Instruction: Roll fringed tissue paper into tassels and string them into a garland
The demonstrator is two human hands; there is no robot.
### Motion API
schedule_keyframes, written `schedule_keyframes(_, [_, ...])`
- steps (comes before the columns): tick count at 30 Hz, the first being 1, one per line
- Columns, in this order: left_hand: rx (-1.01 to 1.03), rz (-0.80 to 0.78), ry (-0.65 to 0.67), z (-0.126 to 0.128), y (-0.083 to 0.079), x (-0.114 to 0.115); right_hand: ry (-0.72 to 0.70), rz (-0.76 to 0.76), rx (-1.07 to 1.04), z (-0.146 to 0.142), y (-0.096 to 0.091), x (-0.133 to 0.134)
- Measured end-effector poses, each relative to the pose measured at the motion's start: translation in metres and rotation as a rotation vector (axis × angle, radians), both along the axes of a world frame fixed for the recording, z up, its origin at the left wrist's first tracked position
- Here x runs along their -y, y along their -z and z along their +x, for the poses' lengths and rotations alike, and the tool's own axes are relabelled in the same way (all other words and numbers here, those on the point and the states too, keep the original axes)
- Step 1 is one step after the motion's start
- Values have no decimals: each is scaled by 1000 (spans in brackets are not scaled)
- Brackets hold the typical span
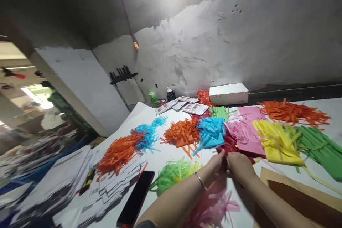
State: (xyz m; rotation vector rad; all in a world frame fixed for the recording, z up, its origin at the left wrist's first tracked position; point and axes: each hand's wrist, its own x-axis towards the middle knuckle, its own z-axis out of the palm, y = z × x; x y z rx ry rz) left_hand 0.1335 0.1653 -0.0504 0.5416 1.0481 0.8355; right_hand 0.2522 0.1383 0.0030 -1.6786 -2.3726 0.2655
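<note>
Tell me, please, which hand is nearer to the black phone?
Left. The left hand is to the right of the phone, past the green paper fringe; the right hand is just beyond it, farther away.

Black phone (pixel 136 197) — white box (pixel 228 94)

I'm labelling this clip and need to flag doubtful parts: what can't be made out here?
Head view: what the left hand and right hand pinch, hidden by their own fingers.
Head view: pink fringe below the hands, blurred.
Head view: print on the far cards, too small.
Head view: brown paper, cut off by the bottom edge.
</note>
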Motion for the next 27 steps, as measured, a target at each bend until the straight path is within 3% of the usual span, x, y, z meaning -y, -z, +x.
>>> schedule_keyframes(8, [56,-185,46,5,7,-6,196,-94,-32,6,5,-6])
schedule_keyframes(14, [104,-156,76,11,12,-6,322,-77,-291,11,26,-13])
schedule_keyframes(18, [100,-116,91,10,15,-3,354,15,-428,20,43,-14])
schedule_keyframes(22, [72,-66,58,10,18,-2,326,191,-407,26,42,-6])
schedule_keyframes(27, [63,-17,11,11,19,-1,148,275,-223,19,28,9])
